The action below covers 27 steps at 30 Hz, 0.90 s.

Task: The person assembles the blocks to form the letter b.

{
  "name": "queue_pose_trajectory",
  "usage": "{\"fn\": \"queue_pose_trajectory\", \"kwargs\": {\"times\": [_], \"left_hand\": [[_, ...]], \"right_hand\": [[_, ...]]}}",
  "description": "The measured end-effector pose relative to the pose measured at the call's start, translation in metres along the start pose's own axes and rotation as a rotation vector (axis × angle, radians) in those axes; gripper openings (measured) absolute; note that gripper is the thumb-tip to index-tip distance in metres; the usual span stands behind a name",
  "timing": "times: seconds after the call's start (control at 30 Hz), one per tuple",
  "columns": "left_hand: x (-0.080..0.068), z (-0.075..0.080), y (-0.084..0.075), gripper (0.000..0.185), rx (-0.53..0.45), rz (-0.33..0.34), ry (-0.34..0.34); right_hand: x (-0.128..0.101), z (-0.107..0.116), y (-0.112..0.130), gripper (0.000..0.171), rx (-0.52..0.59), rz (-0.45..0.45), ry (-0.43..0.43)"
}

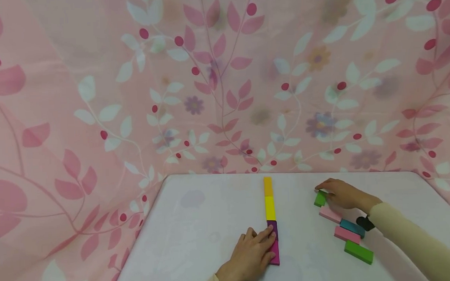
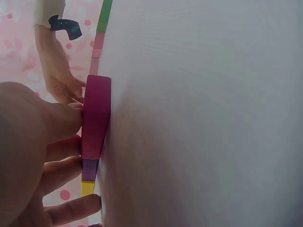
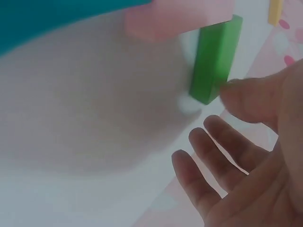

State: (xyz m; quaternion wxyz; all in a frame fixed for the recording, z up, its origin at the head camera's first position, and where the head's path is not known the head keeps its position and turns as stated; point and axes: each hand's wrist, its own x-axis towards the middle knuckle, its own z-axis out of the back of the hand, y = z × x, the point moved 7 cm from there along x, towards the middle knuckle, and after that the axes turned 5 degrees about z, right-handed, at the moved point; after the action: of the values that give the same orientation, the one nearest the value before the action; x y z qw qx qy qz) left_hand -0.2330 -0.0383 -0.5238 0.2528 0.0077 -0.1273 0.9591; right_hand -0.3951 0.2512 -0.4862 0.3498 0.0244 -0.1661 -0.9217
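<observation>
A straight row of blocks runs down the table's middle: orange [image 1: 267,186], yellow [image 1: 270,207], purple [image 1: 273,228] and magenta [image 1: 275,254]. My left hand [image 1: 265,239] lies flat beside the near end, and its straight fingers [image 2: 64,146] press against the side of the magenta block [image 2: 96,118] and the purple block [image 2: 88,169]. At the right, my right hand [image 1: 327,193] reaches a small green block [image 1: 319,199]. Its thumb touches the end of that green block [image 3: 215,59], while the other fingers [image 3: 213,146] stay spread and hold nothing.
Near my right forearm lie loose blocks: pink [image 1: 329,214], teal [image 1: 352,227], another pink [image 1: 347,235] and a long green one [image 1: 359,252]. The white table [image 1: 205,216] is ringed by a pink leaf-patterned cloth [image 1: 96,121]. A dark wrist device [image 1: 365,223] sits on my right wrist.
</observation>
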Motion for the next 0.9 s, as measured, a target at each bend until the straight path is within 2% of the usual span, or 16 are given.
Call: {"fn": "queue_pose_trajectory", "kwargs": {"times": [0.2, 0.37, 0.6, 0.9], "left_hand": [[-0.001, 0.001, 0.000, 0.049, -0.008, 0.005, 0.001], [0.000, 0.001, -0.001, 0.049, -0.001, -0.005, -0.009], [0.000, 0.002, 0.000, 0.048, 0.004, -0.014, -0.014], [-0.001, 0.002, 0.000, 0.048, -0.024, 0.001, 0.016]], "right_hand": [[-0.007, -0.004, -0.006, 0.038, -0.034, -0.014, -0.012], [-0.007, -0.006, -0.005, 0.036, -0.061, -0.002, -0.067], [0.000, -0.007, 0.011, 0.034, -0.034, 0.009, -0.103], [0.016, -0.018, 0.037, 0.036, 0.026, 0.043, -0.070]]}}
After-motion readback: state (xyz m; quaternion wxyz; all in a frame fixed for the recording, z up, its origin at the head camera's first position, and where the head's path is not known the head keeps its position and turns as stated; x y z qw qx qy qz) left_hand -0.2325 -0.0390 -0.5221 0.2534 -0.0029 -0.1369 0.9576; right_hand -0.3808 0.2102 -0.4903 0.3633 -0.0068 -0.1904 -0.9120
